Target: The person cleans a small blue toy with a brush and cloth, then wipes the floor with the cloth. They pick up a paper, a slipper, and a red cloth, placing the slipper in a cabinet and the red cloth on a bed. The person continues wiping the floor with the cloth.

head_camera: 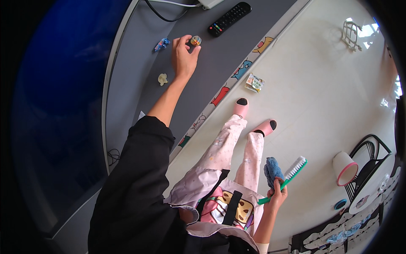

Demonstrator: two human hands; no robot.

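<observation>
My left hand (185,58) reaches over the grey cabinet top, its thumb and forefinger around a small round multicoloured object (196,40). Whether that object is a toy or a crumpled wrapper is hard to tell. A crumpled blue wrapper (162,44) lies just left of my fingers, and a small cream-coloured piece (162,79) is nearer my forearm. Down at the right, my right hand (277,195) grips a green-handled brush (295,169) with white bristles. The same hand also holds a folded blue cloth (273,171).
A black remote control (229,19) rests on the grey cabinet top (190,92) beside a large dark screen (63,95). On the floor lies a printed packet (254,83) near my pink slippers (241,107). A white bin (345,168) and black chair (371,158) stand at the right.
</observation>
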